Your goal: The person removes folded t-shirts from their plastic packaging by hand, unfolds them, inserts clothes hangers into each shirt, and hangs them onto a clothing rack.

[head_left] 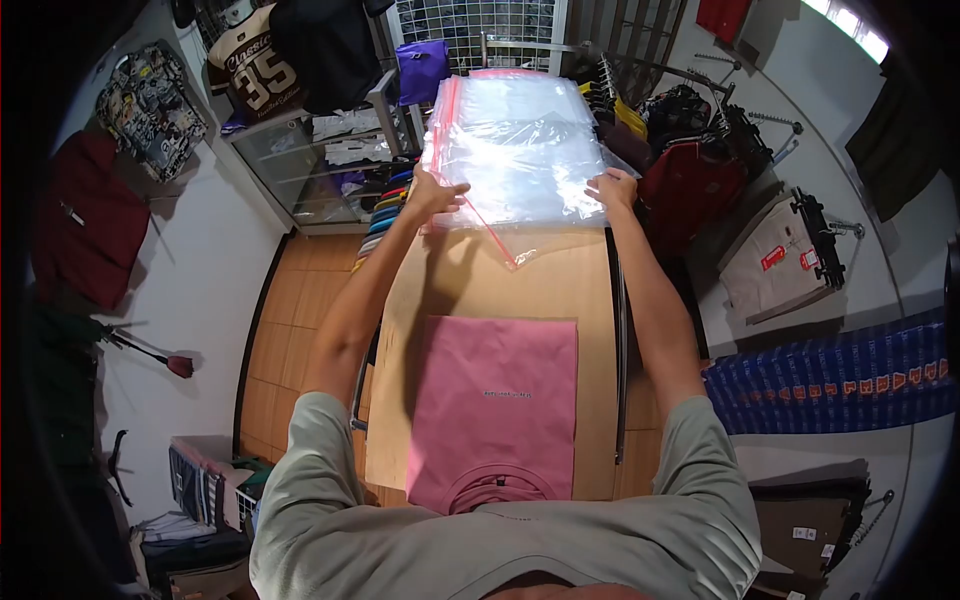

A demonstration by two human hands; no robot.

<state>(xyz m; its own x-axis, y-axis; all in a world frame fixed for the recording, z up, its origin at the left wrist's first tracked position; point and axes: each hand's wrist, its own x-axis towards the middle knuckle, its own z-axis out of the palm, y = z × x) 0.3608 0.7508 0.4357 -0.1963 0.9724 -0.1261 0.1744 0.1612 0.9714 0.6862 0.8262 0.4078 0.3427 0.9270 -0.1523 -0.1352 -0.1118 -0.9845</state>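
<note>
A stack of clear plastic bags with pink-red strips lies at the far end of the wooden table. My left hand is at the stack's near left corner, its fingers partly spread over the plastic. At the near right edge, my right hand has its fingers closed on the plastic. One bag corner with a red strip sticks out toward me over the wood. Nearer to my body, a folded pink shirt lies flat, its collar toward me and small dark print on it.
Clothes on hangers crowd the right of the stack. A glass display case stands at the back left, with a purple bag beside the stack. Blue printed fabric hangs at the right.
</note>
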